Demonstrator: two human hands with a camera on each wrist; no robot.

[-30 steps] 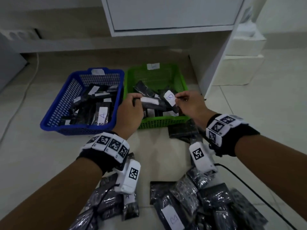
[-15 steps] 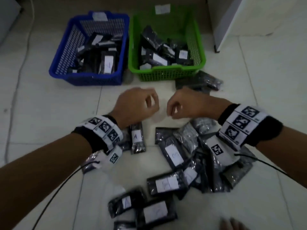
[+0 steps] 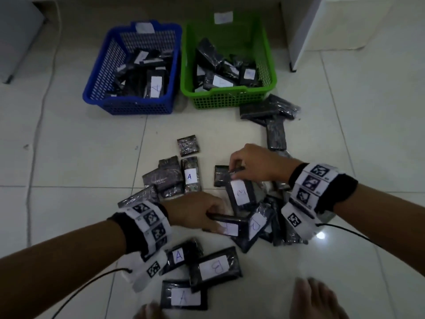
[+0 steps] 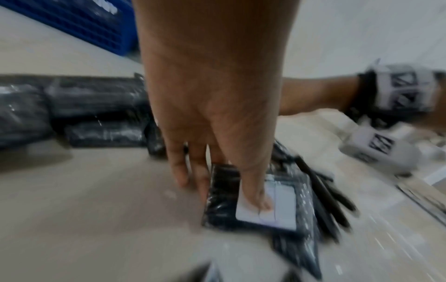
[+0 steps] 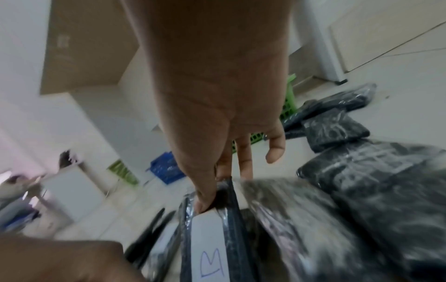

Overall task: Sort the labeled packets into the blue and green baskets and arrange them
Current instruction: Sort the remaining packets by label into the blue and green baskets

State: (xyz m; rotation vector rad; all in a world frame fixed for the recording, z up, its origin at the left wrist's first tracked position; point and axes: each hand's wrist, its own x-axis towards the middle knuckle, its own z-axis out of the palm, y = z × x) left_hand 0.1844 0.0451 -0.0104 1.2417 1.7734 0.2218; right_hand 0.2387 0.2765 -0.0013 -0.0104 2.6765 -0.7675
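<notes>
Pale tiled floor (image 3: 80, 157), grey grout lines, glossy glare spot at right. Blue basket (image 3: 128, 104) and green basket (image 3: 230, 100) stand on it side by side, nearly touching. Black packets lie loose on the tiles: a small cluster (image 3: 269, 111) just beside the green basket's near right corner; a main heap (image 3: 170, 178) in the middle, some overlapping, one there labelled A (image 3: 189, 176). Nearer, packets labelled A (image 3: 179, 256), B (image 3: 215, 268) and A (image 3: 184, 298). A thin cable (image 3: 43, 107) trails along the left.
</notes>
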